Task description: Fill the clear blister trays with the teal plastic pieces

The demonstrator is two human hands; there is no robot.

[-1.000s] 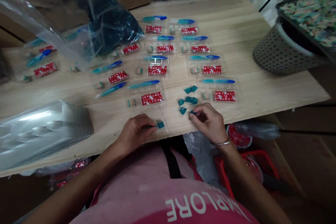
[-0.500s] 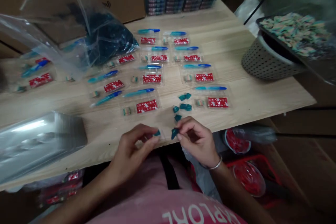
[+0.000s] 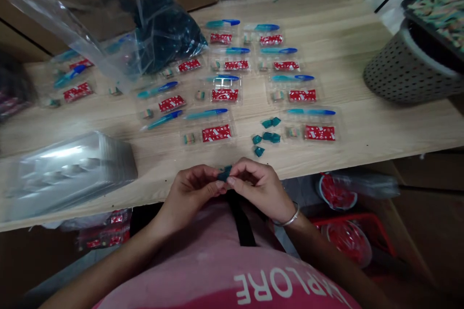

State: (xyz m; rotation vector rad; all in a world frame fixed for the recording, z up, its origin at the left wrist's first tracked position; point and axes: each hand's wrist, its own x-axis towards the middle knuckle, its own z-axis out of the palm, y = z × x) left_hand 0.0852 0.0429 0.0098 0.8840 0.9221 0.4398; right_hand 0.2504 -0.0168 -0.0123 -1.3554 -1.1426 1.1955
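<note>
My left hand (image 3: 195, 190) and my right hand (image 3: 259, 188) meet at the table's front edge, fingertips closed around a small dark teal piece (image 3: 224, 173). The fingers partly hide it, so I cannot tell whether it is one piece or two. Several similar teal pieces (image 3: 271, 136) lie loose just beyond my right hand. Beside them sits a clear plastic tray holding a blue pen (image 3: 311, 112), a red patterned packet (image 3: 319, 133) and a small striped piece (image 3: 293, 132). Further filled trays stand in rows, one with a red packet (image 3: 216, 133) beyond my left hand.
A stack of clear trays (image 3: 78, 174) stands at the left. Behind, a clear bag of dark teal pieces (image 3: 170, 34) leans over some trays. A grey perforated basket (image 3: 409, 67) is at the right, with a tray of striped pieces (image 3: 440, 12) on top. Below hangs a red crate (image 3: 380, 231).
My hands were apart, my right pinching a teal piece and my left another small teal bit. They have come together at the fingertips. The view has shifted, moving the table contents right and up.
</note>
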